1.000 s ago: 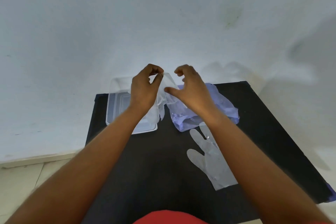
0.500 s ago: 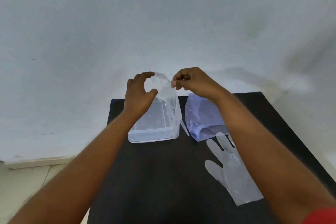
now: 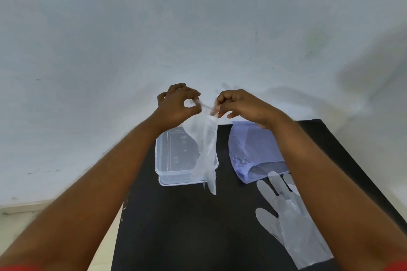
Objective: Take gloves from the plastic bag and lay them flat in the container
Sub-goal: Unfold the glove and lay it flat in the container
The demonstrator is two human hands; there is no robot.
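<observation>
Since half a second ago both hands have drawn closer together, the glove between them now bunched narrower. Nearest, 1 flat glove (image 3: 293, 220) lies on the black table (image 3: 187, 226), fingers pointing away toward the plastic bag (image 3: 253, 149), partly under the right forearm. Bare tabletop stretches open at near left. Farther, the clear container (image 3: 167, 160) sits by the table's far-left edge. Above it, the left hand (image 3: 178, 105) and right hand (image 3: 240, 105) each pinch the top edge of the hanging glove (image 3: 206, 152), its long axis vertical, its fingers dangling over the container's near-right corner.
</observation>
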